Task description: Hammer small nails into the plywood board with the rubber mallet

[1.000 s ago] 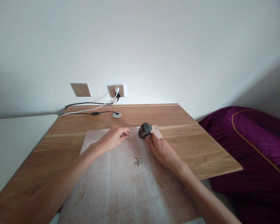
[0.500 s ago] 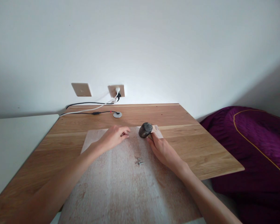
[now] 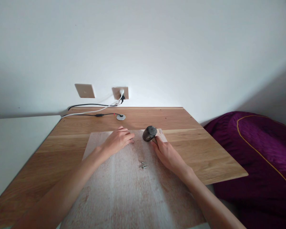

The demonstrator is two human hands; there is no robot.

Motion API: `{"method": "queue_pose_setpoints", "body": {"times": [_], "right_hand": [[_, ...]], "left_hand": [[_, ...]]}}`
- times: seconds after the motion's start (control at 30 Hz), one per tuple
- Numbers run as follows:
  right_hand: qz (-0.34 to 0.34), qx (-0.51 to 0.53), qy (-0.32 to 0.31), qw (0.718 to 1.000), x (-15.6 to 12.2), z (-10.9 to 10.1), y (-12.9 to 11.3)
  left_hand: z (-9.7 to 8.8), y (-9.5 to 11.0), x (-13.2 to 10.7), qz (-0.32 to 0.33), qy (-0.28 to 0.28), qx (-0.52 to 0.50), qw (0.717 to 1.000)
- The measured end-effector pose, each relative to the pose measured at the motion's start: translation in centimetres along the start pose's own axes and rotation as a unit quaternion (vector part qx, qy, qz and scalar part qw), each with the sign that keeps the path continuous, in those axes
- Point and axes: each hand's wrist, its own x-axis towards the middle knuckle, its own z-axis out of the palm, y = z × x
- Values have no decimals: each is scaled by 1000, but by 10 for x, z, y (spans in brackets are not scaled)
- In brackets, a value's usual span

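My right hand [image 3: 168, 153] is wrapped round the handle of a black rubber mallet [image 3: 149, 133], its head over the far part of a pale, whitewashed wood-grain board [image 3: 116, 190]. Facing it from the left, my left hand [image 3: 119, 140] is low at the board's far end, thumb and fingers drawn together. What its fingertips hold, if anything, is too small to make out. Between my hands and closer to me, several small silvery metal fittings [image 3: 143, 165] lie loose on the board.
The board rests on a brown wooden tabletop [image 3: 193, 152] against a white wall. Cables run from a wall socket [image 3: 120, 93] and a round grommet [image 3: 120, 117] at the back. A white surface [image 3: 19, 149] is at left, purple fabric [image 3: 264, 152] at right.
My left hand has rolled over slightly and its fingers have come closer together. The mallet stays in my right hand, nearly still. The view has shifted a little.
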Motion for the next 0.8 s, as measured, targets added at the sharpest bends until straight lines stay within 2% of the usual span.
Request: {"method": "queue_pose_setpoints", "body": {"times": [0.17, 0.33, 0.53, 0.7, 0.8], "right_hand": [[-7, 0, 8, 1000, -1, 0, -2], [-18, 36, 5, 999, 0, -1, 0], [7, 55, -14, 998, 7, -8, 4], [-32, 48, -1, 998, 9, -15, -19], [-70, 19, -38, 997, 9, -15, -35]], "left_hand": [[0, -1, -1, -2, 9, -28, 1000], [5, -3, -3, -31, 30, -90, 995], [5, 3, -1, -129, 19, -171, 977], [5, 7, -2, -191, 14, -224, 956], [4, 7, -4, -202, 9, -258, 945]]}}
